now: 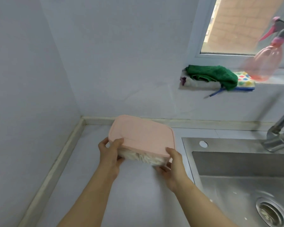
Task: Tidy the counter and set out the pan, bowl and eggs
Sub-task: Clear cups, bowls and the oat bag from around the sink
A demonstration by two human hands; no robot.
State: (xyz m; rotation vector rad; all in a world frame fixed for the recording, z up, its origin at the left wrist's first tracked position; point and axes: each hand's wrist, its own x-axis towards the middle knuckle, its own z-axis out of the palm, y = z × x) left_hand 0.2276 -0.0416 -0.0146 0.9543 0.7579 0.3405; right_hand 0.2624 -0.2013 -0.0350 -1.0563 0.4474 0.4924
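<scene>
- White-walled kitchen corner, white tabletop running along the wall to a steel sink on the right.
- Container with a pink lid and clear body sits over the tabletop near the back corner, just left of the sink; pale shredded contents show through its near side (can't tell what they are).
- Left hand grips the container's near-left corner, thumb on the lid, fingers curled round the side.
- Right hand grips the near-right corner, thumb on the lid edge, fingers under the base.
- Can't tell if the container's far edge touches the tabletop.
- Faucet stands behind the sink basin; drain at lower right.
- Window sill holds a green cloth lying on a patterned cloth, with a pink spray bottle just beside them, blurred.
</scene>
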